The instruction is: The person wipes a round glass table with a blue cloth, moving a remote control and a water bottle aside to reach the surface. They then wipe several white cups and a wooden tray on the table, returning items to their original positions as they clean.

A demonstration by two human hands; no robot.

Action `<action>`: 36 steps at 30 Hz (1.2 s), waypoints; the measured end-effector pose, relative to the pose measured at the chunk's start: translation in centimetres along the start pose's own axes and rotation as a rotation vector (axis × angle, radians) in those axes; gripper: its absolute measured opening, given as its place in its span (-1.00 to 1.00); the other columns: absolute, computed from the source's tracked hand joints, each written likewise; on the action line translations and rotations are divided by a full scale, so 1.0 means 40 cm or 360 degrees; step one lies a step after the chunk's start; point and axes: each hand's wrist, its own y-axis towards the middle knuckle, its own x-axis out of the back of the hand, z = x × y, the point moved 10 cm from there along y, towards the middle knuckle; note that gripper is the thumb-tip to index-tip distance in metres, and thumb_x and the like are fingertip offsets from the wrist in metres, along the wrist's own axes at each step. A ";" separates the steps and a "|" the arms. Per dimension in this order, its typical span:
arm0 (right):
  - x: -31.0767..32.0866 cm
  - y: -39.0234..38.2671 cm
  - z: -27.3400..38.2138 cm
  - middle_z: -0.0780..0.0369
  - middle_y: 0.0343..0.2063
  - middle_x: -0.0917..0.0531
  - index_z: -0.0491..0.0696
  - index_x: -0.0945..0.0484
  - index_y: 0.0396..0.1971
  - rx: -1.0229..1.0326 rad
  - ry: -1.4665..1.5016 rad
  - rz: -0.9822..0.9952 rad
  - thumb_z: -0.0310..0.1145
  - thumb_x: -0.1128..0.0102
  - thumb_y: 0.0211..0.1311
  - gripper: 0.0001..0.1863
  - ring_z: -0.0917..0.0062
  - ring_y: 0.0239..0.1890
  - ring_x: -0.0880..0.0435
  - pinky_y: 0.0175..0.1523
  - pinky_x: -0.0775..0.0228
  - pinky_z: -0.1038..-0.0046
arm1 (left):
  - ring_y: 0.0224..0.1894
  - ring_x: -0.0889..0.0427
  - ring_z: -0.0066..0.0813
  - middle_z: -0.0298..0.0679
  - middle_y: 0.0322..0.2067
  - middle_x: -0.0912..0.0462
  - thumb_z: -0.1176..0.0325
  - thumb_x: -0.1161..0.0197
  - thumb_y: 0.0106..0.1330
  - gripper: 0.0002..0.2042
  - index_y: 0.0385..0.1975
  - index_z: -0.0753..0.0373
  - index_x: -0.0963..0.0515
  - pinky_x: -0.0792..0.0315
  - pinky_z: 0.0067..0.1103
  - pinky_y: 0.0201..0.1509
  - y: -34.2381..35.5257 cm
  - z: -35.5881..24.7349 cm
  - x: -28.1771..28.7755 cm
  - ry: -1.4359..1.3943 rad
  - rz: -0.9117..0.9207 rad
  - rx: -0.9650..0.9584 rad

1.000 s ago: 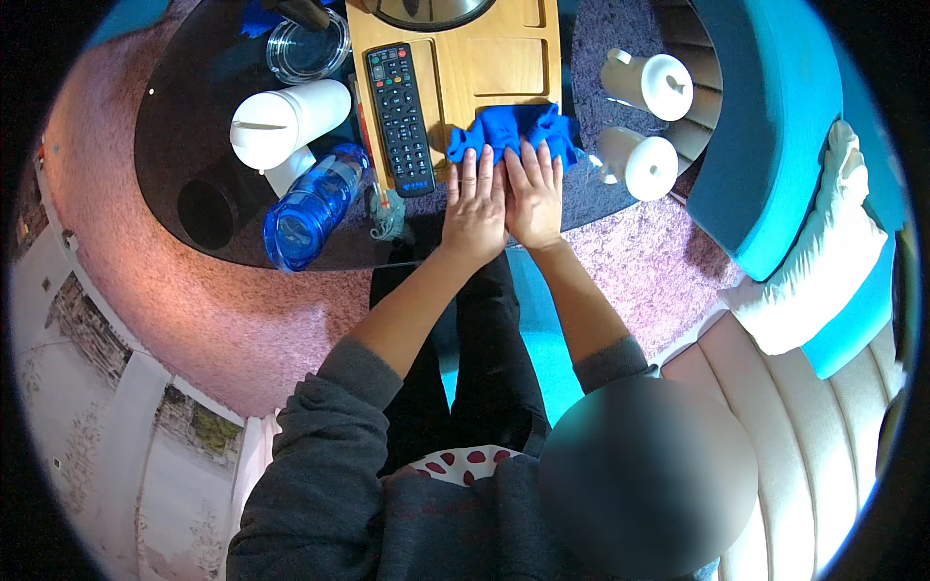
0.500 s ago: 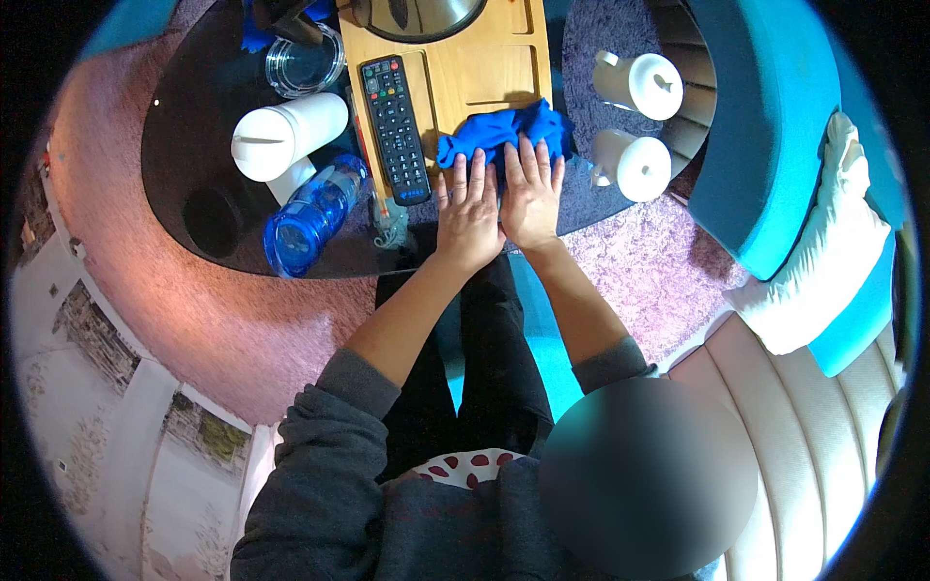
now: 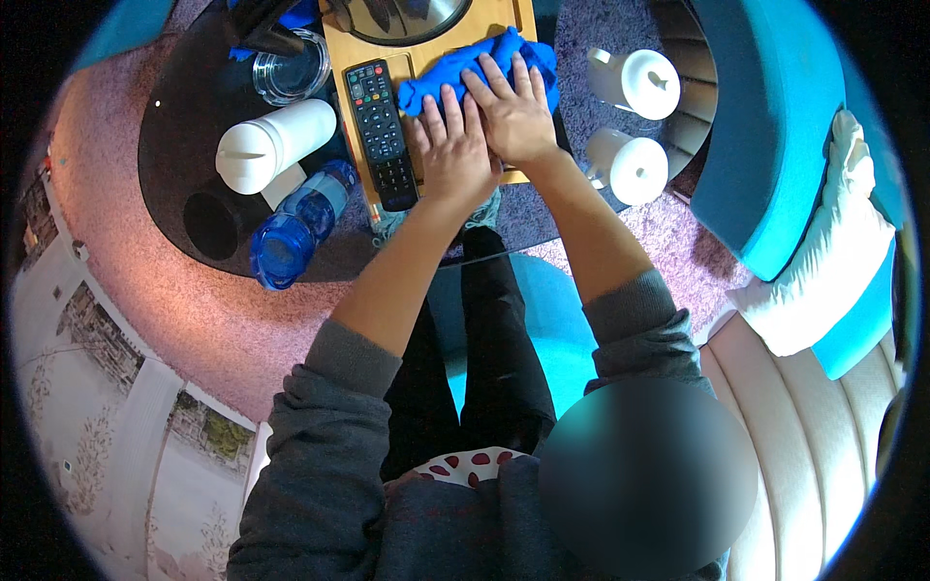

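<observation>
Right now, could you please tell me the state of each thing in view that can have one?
Left hand: open, fingertips on the cloth.
Right hand: open, fingers across the cloth.
Blue cloth: crumpled, partly under both hands.
Remote control: lying flat, buttons up.
White container: closed at the end facing the camera.
Blue bottle: cannot tell whether capped.
White pillow: creased.

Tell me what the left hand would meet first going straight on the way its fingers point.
The left hand would meet the blue cloth first, right in front of it; past it, the round shiny object on the wooden tray seems next, though depth is unclear.
</observation>
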 end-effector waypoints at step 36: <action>0.003 -0.205 0.055 0.24 -0.34 -0.45 0.05 -0.53 -0.42 -0.0550 0.0156 0.0048 -0.28 -0.01 0.01 -0.84 0.34 -0.21 -0.39 -0.12 -0.19 0.27 | 0.32 0.02 -0.13 -0.17 0.19 -0.22 0.28 -0.13 0.05 -0.47 0.10 0.20 -0.29 0.12 0.07 0.22 -0.143 -0.010 -0.051 -0.0128 0.0404 -0.0219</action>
